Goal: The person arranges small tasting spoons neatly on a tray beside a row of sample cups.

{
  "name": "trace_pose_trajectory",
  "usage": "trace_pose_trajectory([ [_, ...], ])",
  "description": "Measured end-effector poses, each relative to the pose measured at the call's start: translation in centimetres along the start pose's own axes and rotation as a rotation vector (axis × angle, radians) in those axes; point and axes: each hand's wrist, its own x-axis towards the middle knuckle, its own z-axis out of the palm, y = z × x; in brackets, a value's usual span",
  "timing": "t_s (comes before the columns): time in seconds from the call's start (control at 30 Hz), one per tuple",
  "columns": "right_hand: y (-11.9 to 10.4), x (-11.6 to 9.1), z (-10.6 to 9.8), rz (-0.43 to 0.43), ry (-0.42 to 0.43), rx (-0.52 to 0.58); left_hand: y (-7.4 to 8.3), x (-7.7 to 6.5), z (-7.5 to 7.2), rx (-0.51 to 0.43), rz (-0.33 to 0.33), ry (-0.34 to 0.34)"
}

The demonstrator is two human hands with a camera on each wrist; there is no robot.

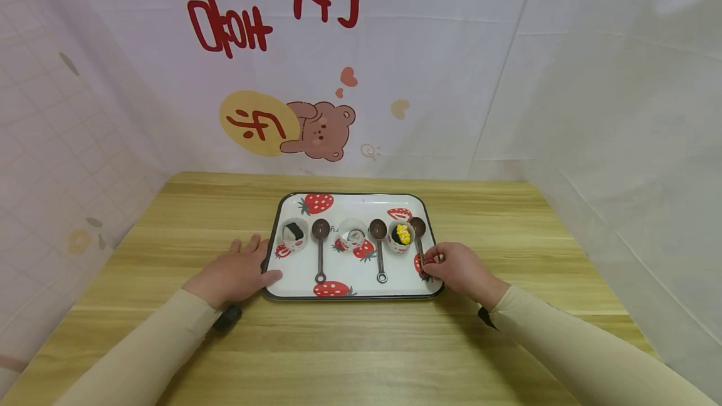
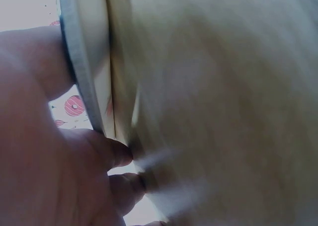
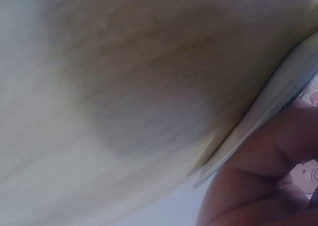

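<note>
On a white strawberry-patterned tray (image 1: 361, 290) with a dark rim lie three brown spoons and three small cups. My right hand (image 1: 459, 271) pinches the handle of the right spoon (image 1: 418, 228), whose bowl lies by the tray's right edge. In the right wrist view its curled fingers (image 3: 268, 161) hide that handle. At the tray's left edge, my left hand (image 1: 239, 271) rests with the thumb over the rim and fingers spread outside. The left wrist view shows the thumb (image 2: 44, 57) inside the rim. The middle spoon (image 1: 378, 230) and left spoon (image 1: 321, 230) lie with ringed handles toward me.
The left cup (image 1: 294, 232) holds a black-and-white rice-ball piece, the middle cup (image 1: 352, 234) a white roll-like piece. In the right cup (image 1: 401, 235) sits a yellow-topped black piece. Printed cloth (image 1: 429, 67) hangs behind the wooden table (image 1: 350, 356).
</note>
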Motion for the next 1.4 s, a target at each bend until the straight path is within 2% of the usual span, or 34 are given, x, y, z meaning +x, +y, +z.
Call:
trace_pose_trajectory([
  [0.6, 0.2, -0.2, -0.6, -0.029, 0.033, 0.053, 0.2, -0.1, -0.3, -0.007, -0.005, 0.006],
  [1.13, 0.2, 0.0, -0.9, -0.025, 0.050, 0.067, 0.1, 0.2, -0.2, -0.057, -0.018, 0.011],
  [1.4, 0.4, 0.3, -1.1, -0.063, 0.084, 0.043, -0.1, 0.4, -0.2, -0.028, -0.006, 0.043],
])
